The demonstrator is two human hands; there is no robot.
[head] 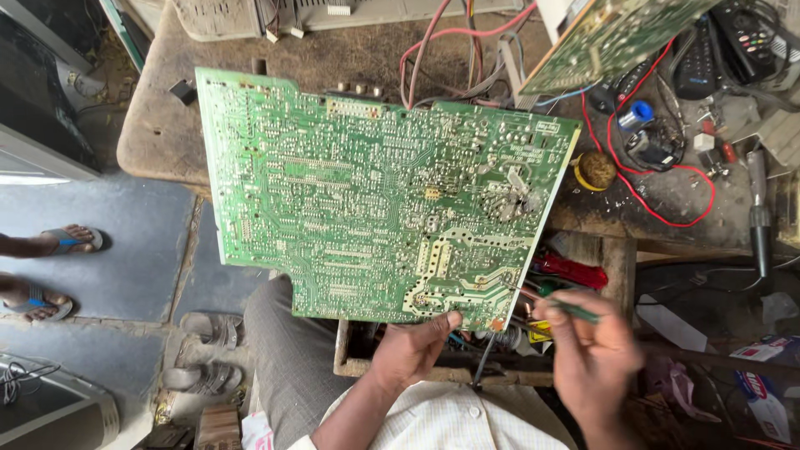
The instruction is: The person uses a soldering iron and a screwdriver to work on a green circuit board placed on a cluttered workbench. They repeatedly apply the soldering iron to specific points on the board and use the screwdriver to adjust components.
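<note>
Head view: left hand pinches circuit board near edge.

White packet with red and blue print, bottom right, lying crumpled by right hand's side. Small pinkish-white printed wrapper at bottom edge, beside grey trouser leg. No screens lit.

Head camera, steeply downward, close.
</note>
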